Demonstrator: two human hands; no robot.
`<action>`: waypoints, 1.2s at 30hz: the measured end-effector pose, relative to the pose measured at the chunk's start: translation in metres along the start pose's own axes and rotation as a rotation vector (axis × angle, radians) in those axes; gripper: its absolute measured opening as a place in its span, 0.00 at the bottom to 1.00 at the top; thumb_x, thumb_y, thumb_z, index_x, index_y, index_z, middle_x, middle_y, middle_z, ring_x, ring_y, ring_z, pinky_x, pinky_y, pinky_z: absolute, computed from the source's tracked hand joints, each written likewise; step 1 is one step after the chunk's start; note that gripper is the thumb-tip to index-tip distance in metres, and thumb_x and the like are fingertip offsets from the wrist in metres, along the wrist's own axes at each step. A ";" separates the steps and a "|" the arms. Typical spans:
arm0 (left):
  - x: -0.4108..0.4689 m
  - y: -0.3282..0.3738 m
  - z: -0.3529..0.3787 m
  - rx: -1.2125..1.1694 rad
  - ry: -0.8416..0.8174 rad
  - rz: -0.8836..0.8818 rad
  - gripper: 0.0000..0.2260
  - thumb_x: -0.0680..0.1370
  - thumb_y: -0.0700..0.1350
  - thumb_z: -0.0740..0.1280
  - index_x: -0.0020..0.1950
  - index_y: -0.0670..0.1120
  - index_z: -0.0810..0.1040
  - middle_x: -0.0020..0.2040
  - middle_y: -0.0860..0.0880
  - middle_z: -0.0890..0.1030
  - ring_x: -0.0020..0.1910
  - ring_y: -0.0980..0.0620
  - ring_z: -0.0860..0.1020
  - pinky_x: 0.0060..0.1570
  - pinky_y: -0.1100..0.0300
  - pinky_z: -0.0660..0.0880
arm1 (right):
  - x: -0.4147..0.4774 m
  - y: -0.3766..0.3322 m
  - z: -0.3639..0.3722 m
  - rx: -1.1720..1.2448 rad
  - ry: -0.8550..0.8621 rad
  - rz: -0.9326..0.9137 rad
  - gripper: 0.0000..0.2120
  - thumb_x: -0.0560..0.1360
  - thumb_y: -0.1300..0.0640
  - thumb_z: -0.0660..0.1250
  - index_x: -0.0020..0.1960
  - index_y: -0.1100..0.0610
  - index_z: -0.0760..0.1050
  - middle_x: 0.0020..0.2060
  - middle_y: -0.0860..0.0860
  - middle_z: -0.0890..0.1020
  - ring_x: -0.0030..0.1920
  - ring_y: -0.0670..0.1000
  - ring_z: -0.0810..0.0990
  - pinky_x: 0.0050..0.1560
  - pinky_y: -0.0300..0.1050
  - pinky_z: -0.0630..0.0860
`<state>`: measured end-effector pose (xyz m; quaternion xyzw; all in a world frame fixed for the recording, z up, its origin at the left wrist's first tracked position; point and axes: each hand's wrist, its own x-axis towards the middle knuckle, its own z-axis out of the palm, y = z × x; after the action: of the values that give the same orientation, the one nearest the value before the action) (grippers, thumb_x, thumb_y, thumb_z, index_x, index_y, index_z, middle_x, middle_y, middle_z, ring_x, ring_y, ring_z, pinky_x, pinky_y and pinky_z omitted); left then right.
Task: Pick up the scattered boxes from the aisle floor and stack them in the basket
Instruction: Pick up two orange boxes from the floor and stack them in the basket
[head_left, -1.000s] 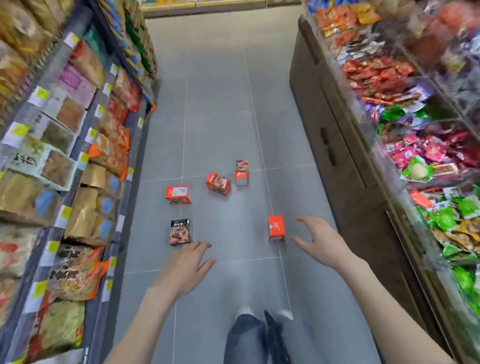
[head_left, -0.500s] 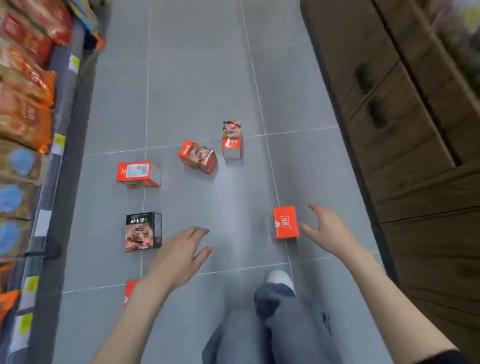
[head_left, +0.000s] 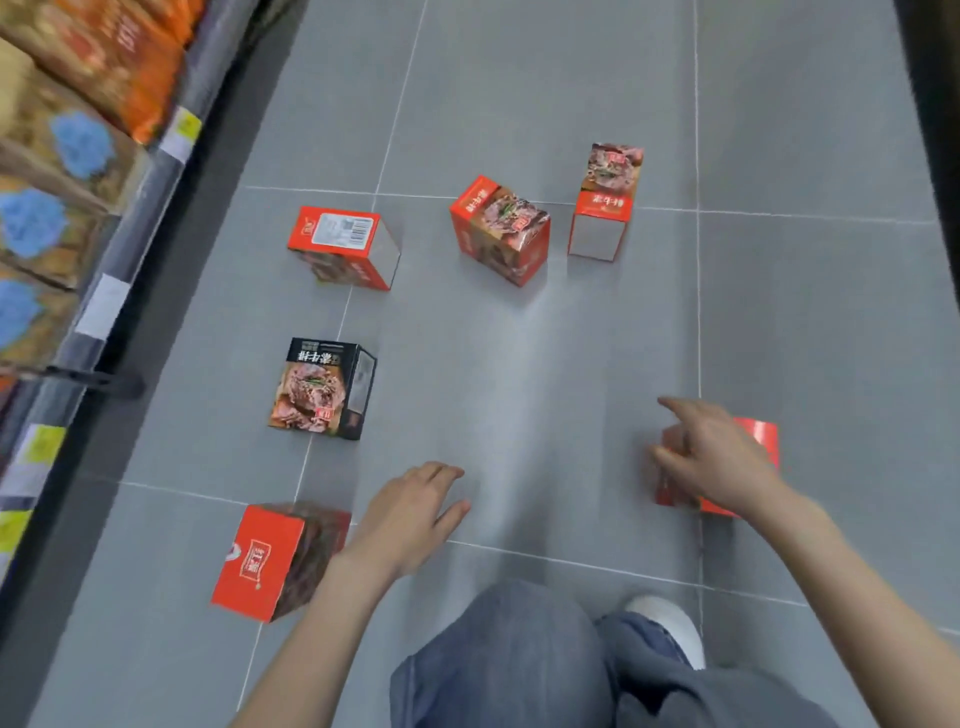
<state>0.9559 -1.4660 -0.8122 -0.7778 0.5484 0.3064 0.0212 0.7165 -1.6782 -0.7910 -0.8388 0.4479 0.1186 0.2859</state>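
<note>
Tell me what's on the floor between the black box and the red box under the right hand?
Nothing: the head view shows only bare floor tiles between the black box and the red box under the right hand.

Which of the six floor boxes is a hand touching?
The red box at the far right: the right hand covers it, fingers curled over its left edge. The left hand is open over bare floor.

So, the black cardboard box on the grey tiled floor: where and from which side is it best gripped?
From above, across its two side faces, probably with the open left hand, which is nearer. The black cardboard box lies with its broad picture face up and apart from the red cardboard boxes, so both sides look free for thumb and fingers.
</note>
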 end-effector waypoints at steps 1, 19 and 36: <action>-0.005 -0.006 0.005 -0.019 0.009 -0.013 0.38 0.68 0.64 0.40 0.68 0.46 0.68 0.66 0.47 0.73 0.63 0.45 0.72 0.61 0.54 0.68 | 0.003 -0.008 0.004 -0.025 -0.016 -0.039 0.28 0.72 0.55 0.69 0.68 0.63 0.66 0.64 0.61 0.73 0.66 0.60 0.70 0.65 0.49 0.65; -0.123 -0.135 0.067 -0.171 0.360 -0.768 0.53 0.58 0.68 0.68 0.74 0.41 0.56 0.73 0.40 0.60 0.72 0.39 0.60 0.68 0.45 0.60 | 0.057 -0.160 0.076 -0.352 -0.240 -0.541 0.28 0.76 0.47 0.60 0.72 0.56 0.59 0.68 0.53 0.69 0.68 0.55 0.66 0.62 0.45 0.65; -0.067 -0.117 0.034 -0.238 0.312 -0.694 0.45 0.54 0.60 0.76 0.64 0.39 0.68 0.57 0.38 0.75 0.57 0.37 0.73 0.56 0.47 0.69 | 0.028 -0.059 0.040 -0.259 -0.122 -0.248 0.29 0.75 0.46 0.62 0.72 0.56 0.59 0.67 0.53 0.70 0.67 0.55 0.67 0.63 0.46 0.66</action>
<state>1.0274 -1.3501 -0.8419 -0.9511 0.2101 0.2206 -0.0506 0.7833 -1.6481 -0.8134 -0.9086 0.3041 0.1898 0.2144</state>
